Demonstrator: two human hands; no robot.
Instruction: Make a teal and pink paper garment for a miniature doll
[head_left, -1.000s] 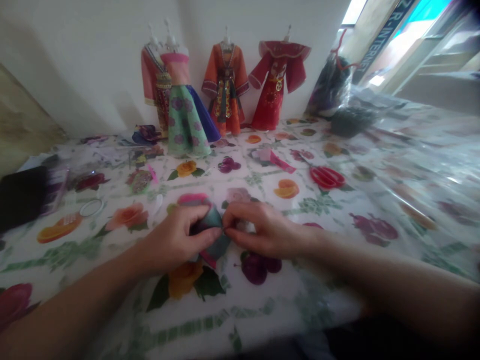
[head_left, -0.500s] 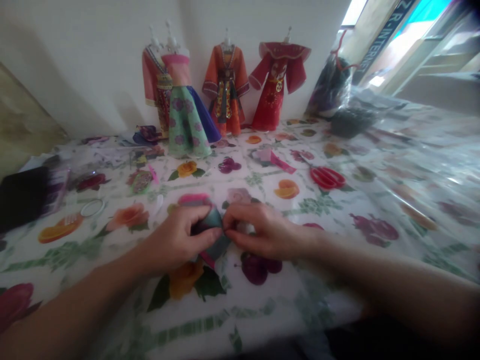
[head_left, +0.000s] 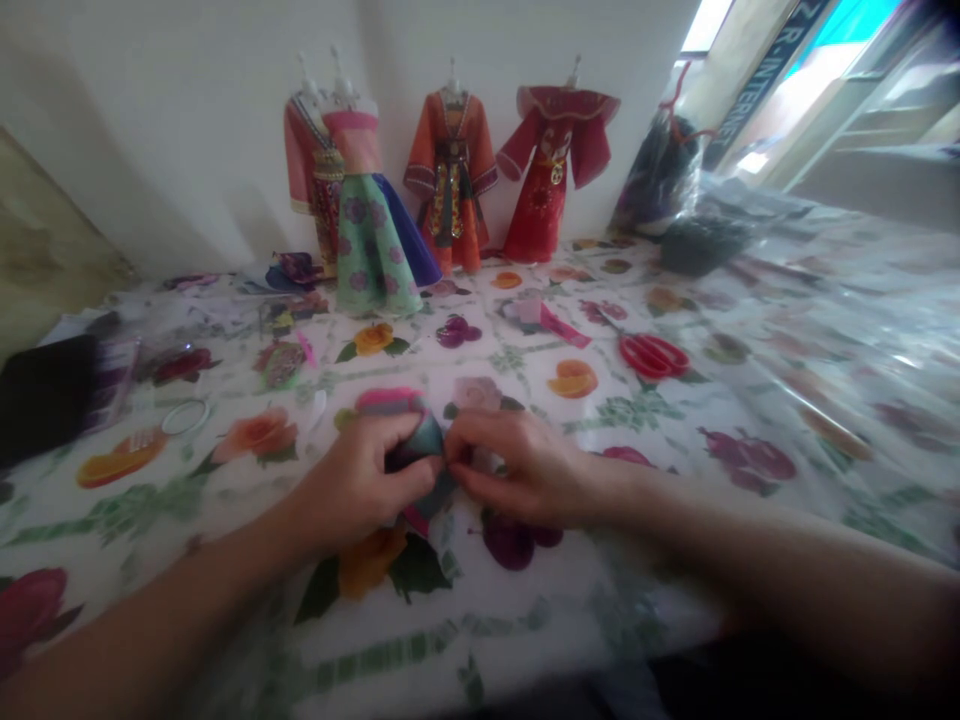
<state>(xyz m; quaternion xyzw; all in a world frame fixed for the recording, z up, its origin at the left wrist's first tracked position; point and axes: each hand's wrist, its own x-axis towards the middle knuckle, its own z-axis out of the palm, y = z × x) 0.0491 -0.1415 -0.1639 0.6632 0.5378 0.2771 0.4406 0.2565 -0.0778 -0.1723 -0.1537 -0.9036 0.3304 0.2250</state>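
A small piece of grey-green fabric with pink edging (head_left: 427,440) is gripped between the thumb and fingers of my left hand (head_left: 360,480), just above the tablecloth. Part of its pink edge shows beyond the knuckles and another bit below the thumb. My right hand (head_left: 525,465) is closed in a pinch, thumb against forefinger, right at the fabric's right edge. What sits between those fingertips is too small or hidden to make out. The two hands' fingertips nearly touch.
Doll dresses on stands line the wall: a pink-and-green one (head_left: 379,240), an orange robe (head_left: 452,180) and a red gown (head_left: 551,170) among them. Red-handled scissors (head_left: 652,355) and a pink ribbon strip (head_left: 564,325) lie beyond my right hand. A black object (head_left: 49,395) lies far left.
Almost nothing differs. Both hands keep their places on the fabric, with only a very slight shift of the fingers.
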